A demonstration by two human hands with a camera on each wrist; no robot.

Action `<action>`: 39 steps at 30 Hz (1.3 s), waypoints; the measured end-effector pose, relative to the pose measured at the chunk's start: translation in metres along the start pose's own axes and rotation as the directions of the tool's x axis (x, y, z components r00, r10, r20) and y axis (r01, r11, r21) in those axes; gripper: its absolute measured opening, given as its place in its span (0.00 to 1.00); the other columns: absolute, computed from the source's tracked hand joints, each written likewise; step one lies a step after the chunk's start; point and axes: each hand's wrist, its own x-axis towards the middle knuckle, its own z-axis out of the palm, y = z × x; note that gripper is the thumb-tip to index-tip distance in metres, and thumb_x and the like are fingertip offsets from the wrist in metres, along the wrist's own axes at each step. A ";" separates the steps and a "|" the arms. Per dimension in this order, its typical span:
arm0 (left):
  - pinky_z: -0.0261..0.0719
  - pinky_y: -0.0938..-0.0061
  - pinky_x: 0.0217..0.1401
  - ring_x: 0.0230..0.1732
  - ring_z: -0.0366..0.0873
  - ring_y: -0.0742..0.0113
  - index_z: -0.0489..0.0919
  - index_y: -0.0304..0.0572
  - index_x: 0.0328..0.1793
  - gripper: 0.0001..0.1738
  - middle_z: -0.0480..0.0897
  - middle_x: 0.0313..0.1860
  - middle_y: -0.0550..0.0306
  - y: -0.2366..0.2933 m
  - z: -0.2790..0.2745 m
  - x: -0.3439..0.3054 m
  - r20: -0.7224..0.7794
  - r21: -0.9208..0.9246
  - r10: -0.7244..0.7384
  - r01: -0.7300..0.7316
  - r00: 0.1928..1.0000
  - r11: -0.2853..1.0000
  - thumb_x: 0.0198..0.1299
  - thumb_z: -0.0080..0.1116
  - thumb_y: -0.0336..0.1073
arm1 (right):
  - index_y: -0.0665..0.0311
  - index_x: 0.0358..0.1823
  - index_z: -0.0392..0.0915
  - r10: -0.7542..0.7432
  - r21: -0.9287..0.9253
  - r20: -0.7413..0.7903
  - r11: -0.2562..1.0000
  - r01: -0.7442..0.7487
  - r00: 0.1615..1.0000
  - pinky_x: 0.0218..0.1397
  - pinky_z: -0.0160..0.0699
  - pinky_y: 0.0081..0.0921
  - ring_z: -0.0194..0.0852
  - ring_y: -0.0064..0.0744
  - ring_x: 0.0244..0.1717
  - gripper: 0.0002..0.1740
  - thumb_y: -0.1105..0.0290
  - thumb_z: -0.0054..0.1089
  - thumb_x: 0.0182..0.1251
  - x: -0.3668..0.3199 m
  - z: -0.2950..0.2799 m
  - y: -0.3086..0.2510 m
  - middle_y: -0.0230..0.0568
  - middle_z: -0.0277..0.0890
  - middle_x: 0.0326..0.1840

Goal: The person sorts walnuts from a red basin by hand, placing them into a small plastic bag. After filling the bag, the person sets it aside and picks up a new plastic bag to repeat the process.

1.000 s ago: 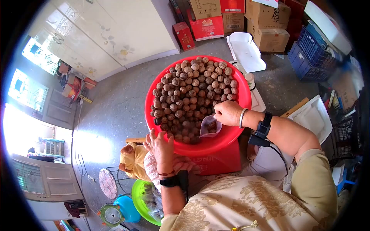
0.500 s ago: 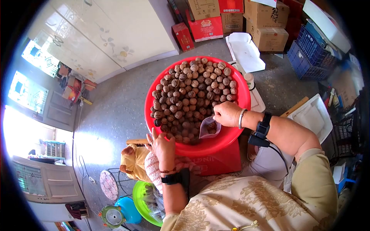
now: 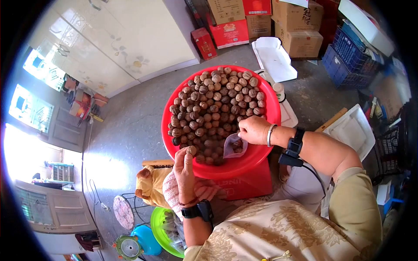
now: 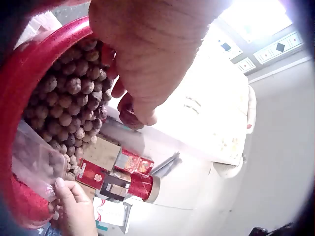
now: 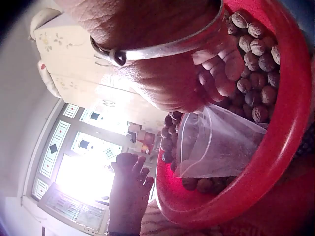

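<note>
A red basin (image 3: 261, 153) heaped with walnuts (image 3: 213, 98) fills the middle of the head view. At its near left rim my left hand (image 3: 184, 172) pinches one walnut (image 4: 129, 118) between thumb and fingers, raised over the rim. My right hand (image 3: 254, 130) is above the right side of the basin, pinching the edge of a clear plastic bag (image 5: 211, 142). The bag's mouth gapes, and some walnuts show inside it in the head view. It leans low against the basin's near right wall.
Under the basin is a red box (image 3: 248, 182). A green bowl (image 3: 157, 222) holding plastic bags and a round-topped stool (image 3: 123, 212) stand at the near left. White trays (image 3: 274, 58), cardboard boxes (image 3: 300, 43) and blue crates (image 3: 344, 69) are beyond and to the right.
My left hand, spread at the basin's rim before, has turned upward and now pinches a walnut above it. My right hand still holds the bag in nearly the same place.
</note>
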 end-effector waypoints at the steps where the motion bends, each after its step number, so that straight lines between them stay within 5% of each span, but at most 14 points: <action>1: 0.75 0.71 0.66 0.57 0.78 0.67 0.84 0.37 0.56 0.11 0.82 0.55 0.56 -0.002 0.001 0.000 0.021 0.028 0.020 -0.021 1.000 0.999 0.74 0.60 0.33 | 0.64 0.32 0.84 -0.001 0.004 0.001 1.000 0.001 1.000 0.46 0.80 0.52 0.83 0.61 0.39 0.13 0.61 0.63 0.62 0.000 0.000 0.000 0.57 0.83 0.32; 9: 0.74 0.68 0.64 0.58 0.78 0.63 0.85 0.36 0.53 0.12 0.83 0.53 0.55 0.019 0.033 -0.002 0.117 0.280 0.176 -0.202 0.977 0.938 0.67 0.67 0.34 | 0.64 0.32 0.84 -0.009 0.002 -0.008 1.000 0.009 1.000 0.46 0.80 0.52 0.84 0.60 0.39 0.13 0.61 0.64 0.62 0.000 0.002 0.001 0.56 0.83 0.33; 11: 0.73 0.63 0.66 0.59 0.78 0.56 0.86 0.38 0.52 0.15 0.83 0.54 0.51 0.027 0.045 -0.001 0.204 0.530 0.335 -0.391 0.920 0.752 0.59 0.71 0.33 | 0.64 0.31 0.84 -0.008 0.009 -0.015 1.000 0.008 1.000 0.45 0.81 0.52 0.84 0.60 0.39 0.13 0.61 0.64 0.62 0.001 0.004 0.002 0.56 0.83 0.33; 15: 0.71 0.57 0.68 0.60 0.75 0.48 0.87 0.45 0.52 0.21 0.83 0.57 0.50 0.031 0.068 -0.001 0.297 0.628 0.377 -0.477 0.877 0.614 0.50 0.76 0.38 | 0.64 0.31 0.84 0.000 -0.017 -0.019 1.000 0.000 1.000 0.45 0.81 0.52 0.84 0.60 0.40 0.13 0.61 0.64 0.62 0.002 0.005 0.003 0.56 0.83 0.33; 19: 0.71 0.56 0.68 0.61 0.75 0.46 0.87 0.46 0.52 0.21 0.83 0.57 0.50 0.032 0.059 0.001 0.275 0.692 0.365 -0.446 0.890 0.567 0.51 0.76 0.38 | 0.63 0.31 0.84 -0.022 -0.015 -0.020 1.000 0.022 1.000 0.45 0.81 0.51 0.84 0.60 0.39 0.12 0.61 0.64 0.61 0.004 0.009 0.008 0.56 0.83 0.33; 26: 0.69 0.53 0.67 0.60 0.75 0.46 0.88 0.49 0.47 0.13 0.85 0.54 0.51 0.001 -0.001 0.010 0.040 0.866 0.198 -0.133 0.979 0.482 0.56 0.71 0.40 | 0.64 0.31 0.83 -0.025 -0.014 -0.018 1.000 0.025 1.000 0.44 0.80 0.51 0.83 0.61 0.38 0.11 0.62 0.64 0.61 0.002 0.006 0.002 0.56 0.83 0.32; 31: 0.67 0.51 0.67 0.59 0.76 0.46 0.90 0.53 0.45 0.13 0.84 0.49 0.52 -0.001 0.002 0.006 -0.005 0.956 0.069 -0.015 0.998 0.291 0.54 0.71 0.44 | 0.64 0.31 0.83 -0.005 -0.020 -0.031 1.000 0.004 1.000 0.44 0.80 0.52 0.83 0.61 0.37 0.11 0.62 0.63 0.61 0.002 0.005 0.000 0.56 0.82 0.31; 39: 0.67 0.49 0.65 0.59 0.76 0.47 0.89 0.55 0.47 0.16 0.83 0.48 0.51 -0.008 0.011 0.010 0.079 0.967 -0.037 -0.068 0.996 0.244 0.50 0.71 0.44 | 0.64 0.31 0.83 -0.019 -0.005 -0.036 1.000 0.019 0.999 0.44 0.80 0.52 0.83 0.61 0.38 0.11 0.63 0.63 0.62 0.001 0.003 0.000 0.56 0.82 0.31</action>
